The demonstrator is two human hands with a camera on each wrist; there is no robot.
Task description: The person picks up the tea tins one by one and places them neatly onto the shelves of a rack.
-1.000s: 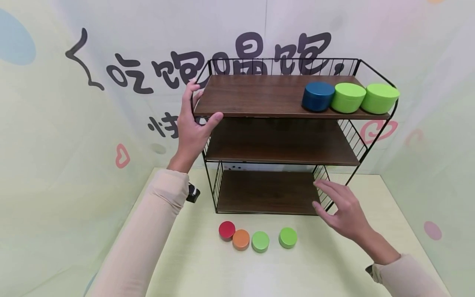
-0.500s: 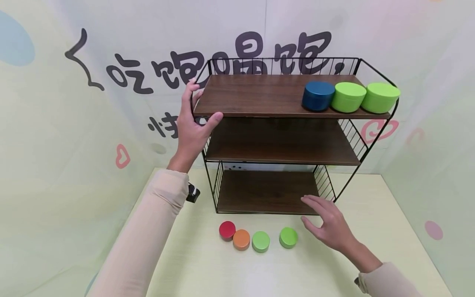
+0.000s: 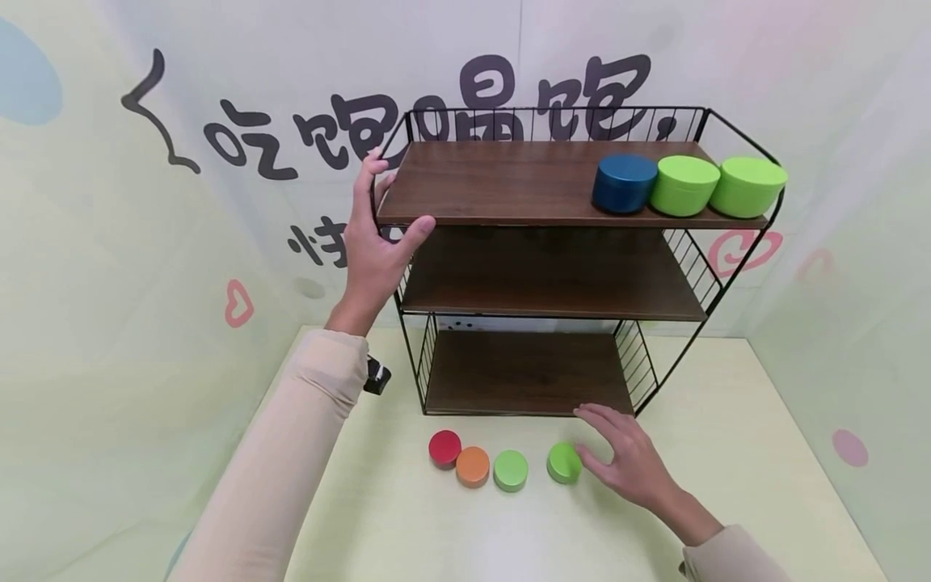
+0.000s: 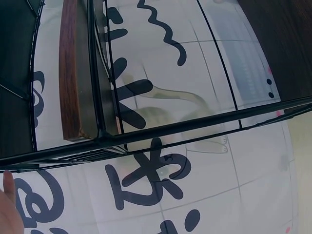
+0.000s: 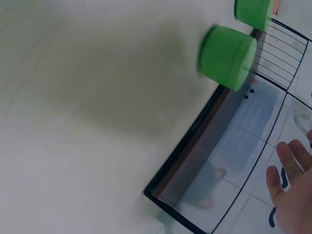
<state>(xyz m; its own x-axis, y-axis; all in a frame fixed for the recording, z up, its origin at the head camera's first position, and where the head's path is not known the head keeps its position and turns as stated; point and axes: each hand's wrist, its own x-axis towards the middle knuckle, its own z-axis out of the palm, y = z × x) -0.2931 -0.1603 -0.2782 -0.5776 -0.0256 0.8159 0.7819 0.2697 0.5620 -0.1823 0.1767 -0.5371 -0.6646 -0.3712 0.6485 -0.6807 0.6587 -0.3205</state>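
Observation:
My left hand (image 3: 374,242) grips the upper left end of a three-tier shelf rack (image 3: 509,220), its thumb on the top board's front edge. In the left wrist view, a bit of that hand (image 4: 9,209) shows beside the rack's black wire frame (image 4: 170,129). On the table, my right hand (image 3: 629,461) has its fingers spread, with the thumb at a bright green round tin (image 3: 563,463); whether they touch I cannot tell. Leftward lie a lighter green tin (image 3: 511,470), an orange tin (image 3: 473,467) and a red tin (image 3: 445,449). The right wrist view shows a green tin (image 5: 226,57) and the hand's fingers (image 5: 287,165).
On the top board's right end stand a blue tin (image 3: 624,184) and two larger green tins (image 3: 684,186) side by side. The middle board (image 3: 545,279) and bottom board (image 3: 527,372) are bare. Printed cloth walls (image 3: 131,339) enclose the table (image 3: 465,541).
My right hand has moved left and down from beside the rack's lower right side to the bright green tin. The left hand keeps its grip on the rack.

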